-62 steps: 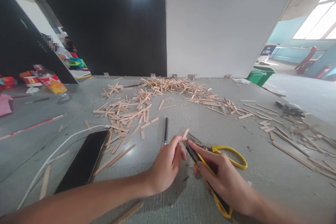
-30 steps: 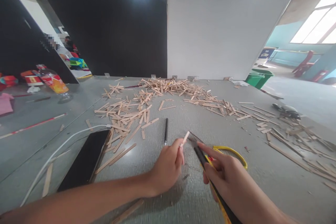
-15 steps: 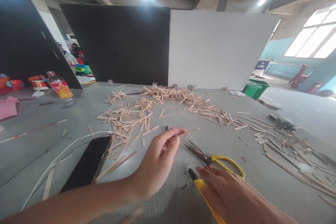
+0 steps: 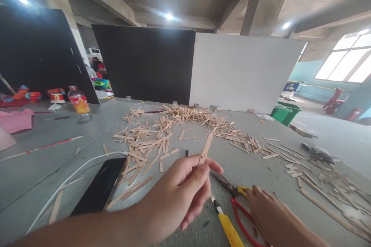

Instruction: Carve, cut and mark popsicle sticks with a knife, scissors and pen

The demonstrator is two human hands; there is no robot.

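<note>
My left hand point(image 4: 185, 185) is closed, pinching a flat wooden craft stick point(image 4: 206, 147) between thumb and fingers; the stick points up and slightly right. My right hand point(image 4: 271, 210) is curled over the yellow handle of a pair of scissors point(image 4: 232, 190), its fingers closed on it. The blades point up and left, and the scissors' other handle is red. Between the two hands lies a yellow utility knife point(image 4: 228, 229) on the grey table, its blade end toward my left hand. My right hand hides part of the yellow handle.
Loose craft sticks point(image 4: 188, 114) are heaped at the back and spread leftward. Thin wood offcuts point(image 4: 324, 197) cover the right side. A phone point(image 4: 100, 187) with a white cable lies left. A bottle point(image 4: 79, 102) stands further back, before black and white panels point(image 4: 232, 73).
My right hand has moved from the utility knife to the scissors, leaving the knife on the table. My left hand has turned the craft stick more upright. The view has tilted up.
</note>
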